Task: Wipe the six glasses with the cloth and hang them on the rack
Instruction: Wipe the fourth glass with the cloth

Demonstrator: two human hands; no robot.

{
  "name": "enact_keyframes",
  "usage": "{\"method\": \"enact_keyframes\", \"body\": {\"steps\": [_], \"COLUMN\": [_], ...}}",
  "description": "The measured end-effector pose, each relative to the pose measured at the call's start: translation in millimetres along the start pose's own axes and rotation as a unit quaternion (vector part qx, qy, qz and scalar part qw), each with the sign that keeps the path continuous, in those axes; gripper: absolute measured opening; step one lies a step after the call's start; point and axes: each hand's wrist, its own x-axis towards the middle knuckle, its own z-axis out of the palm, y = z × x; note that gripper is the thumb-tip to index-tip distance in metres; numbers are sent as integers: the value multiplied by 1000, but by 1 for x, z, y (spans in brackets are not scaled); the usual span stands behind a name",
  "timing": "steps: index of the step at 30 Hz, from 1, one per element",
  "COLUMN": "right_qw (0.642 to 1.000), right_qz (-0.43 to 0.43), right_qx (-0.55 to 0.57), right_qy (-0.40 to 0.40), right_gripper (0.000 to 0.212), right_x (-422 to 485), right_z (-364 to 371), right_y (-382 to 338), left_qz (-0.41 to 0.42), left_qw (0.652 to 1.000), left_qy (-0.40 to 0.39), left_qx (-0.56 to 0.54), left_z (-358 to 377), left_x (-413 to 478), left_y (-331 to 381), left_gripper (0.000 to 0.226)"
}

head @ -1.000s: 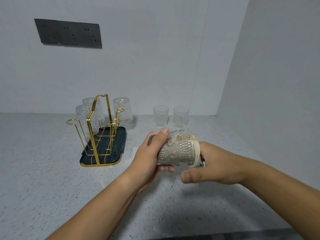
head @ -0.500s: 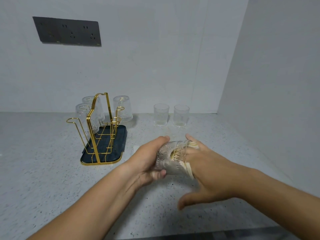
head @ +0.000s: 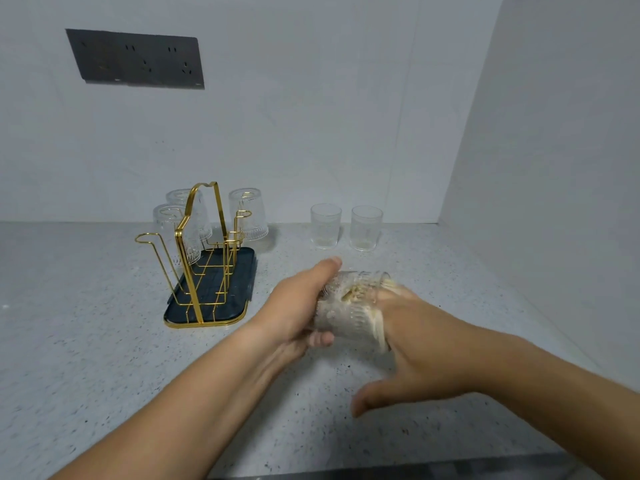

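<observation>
Wraps the left fingers [head: 320,339] underneath and the thumb over the top of a clear, relief-patterned glass tumbler [head: 343,299], gripping it on its side just above the speckled grey stone countertop [head: 86,341], mouth turned to the right. Has the right fingers inside that mouth together with a pale yellow cloth [head: 375,327]; too blurred and hidden to tell whether curled or straight, only the thumb plainly spread wide, outside and below. Behind the fingers, left hand [head: 294,306] and right hand [head: 426,344] on bare forearms reaching in from the near edge. Farther out to the left, a gold wire rack [head: 197,258] on a dark rounded tray [head: 242,268], carrying three patterned glasses [head: 249,213] upside down on its far prongs, near prongs bare. At the back by the white wall [head: 346,116], apart from the rack, two plain clear tumblers [head: 325,225] upright, side by side. Judged from that: three of six apparently done, a fourth mid-wipe and not yet hung, two more to go.
</observation>
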Motion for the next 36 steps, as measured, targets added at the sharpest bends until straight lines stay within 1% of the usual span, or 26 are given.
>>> {"method": "enact_keyframes", "body": {"steps": [1, 2, 4, 5, 6, 8, 9, 10, 11, 13, 15, 16, 18, 20, 21, 22, 24, 25, 26, 27, 29, 31, 32, 33, 34, 36], "right_qw": [997, 996, 999, 989, 957, 845, 808, 796, 803, 874, 969, 996, 997, 1000, 996, 971, 844, 795, 780, 790, 879, 980, 999, 997, 989, 987], "right_qz": [-3, -2, -15, -11, 8, 70, 81, 75, 67, 58, 34, 16, -5, -17, -16, 0, 41, 50, 53, 51, 47, 28, 8, -11, -19, -15], "right_qx": [-80, -88, 28, 144, 289, 529, 583, 600, 592, 482, 246, 93, -76, -21, 83, 237, 533, 602, 622, 609, 473, 195, 37, -80, -145, -158], "right_qy": [-14, -19, -5, 11, 26, 43, 36, 32, 30, 25, 14, 9, -5, 4, 22, 38, 50, 50, 44, 39, 35, 31, 27, 20, 5, -9], "right_gripper": [84, 81, 68, 61, 57, 68, 79, 84, 81, 67, 62, 64, 66, 60, 57, 55, 62, 70, 75, 75, 67, 65, 74, 82, 86, 84], "right_x": [1, 1, 1, 1, 1, 1, 1, 1, 1, -1, -3, -3, -2, -2, -3, -3, -5, -6, -8, -8, -9, -10, -11, -10, -10, -9], "right_z": [1, 2, 1, 2, 3, 5, 7, 10, 11, 6, 2, 0, 0, 1, 3, 4, 6, 7, 7, 7, 3, 1, 1, 1, 0, -3], "right_y": [1, 2, 7, 8, 9, 10, 12, 12, 10, 4, 1, 2, 6, 9, 12, 13, 14, 13, 11, 8, 2, -1, 0, 2, 4, 5], "left_qz": [-65, -102, -93, -53, 15, 175, 236, 274, 284, 229, 85, -1, -114, -106, -63, 7, 178, 245, 282, 291, 244, 127, 55, -10, -63, -113], "left_qw": [998, 994, 994, 998, 999, 983, 969, 957, 954, 971, 996, 1000, 993, 993, 997, 1000, 983, 966, 954, 951, 967, 991, 998, 1000, 998, 992], "left_qy": [-8, -21, -39, -36, -28, -8, 1, 10, 19, 29, 19, 5, -29, -34, -28, -17, 0, 2, 5, 8, 10, -1, -10, -18, -28, -45], "left_qx": [-8, -22, -40, -27, -4, 50, 76, 91, 93, 65, 22, 3, -30, -35, -20, 1, 54, 82, 99, 101, 77, 33, 14, 3, -7, -34], "left_z": [-1, -2, -1, 1, 3, 5, 5, 3, 3, 2, 3, 2, 1, 3, 6, 9, 12, 12, 10, 8, 6, 6, 5, 4, 3, 1], "left_x": [0, 0, -1, -2, -4, -8, -8, -7, -6, -1, 1, 3, 1, -1, -4, -7, -13, -14, -13, -12, -8, -6, -6, -5, -5, -5], "left_y": [1, 1, 1, -1, -3, -10, -13, -16, -16, -13, -4, -1, 3, 4, 3, 1, -6, -9, -11, -12, -9, -3, -1, 2, 3, 8], "left_gripper": [33, 34, 37, 38, 39, 42, 42, 39, 35, 29, 29, 30, 32, 33, 33, 33, 36, 37, 35, 30, 30, 29, 27, 27, 29, 30]}}
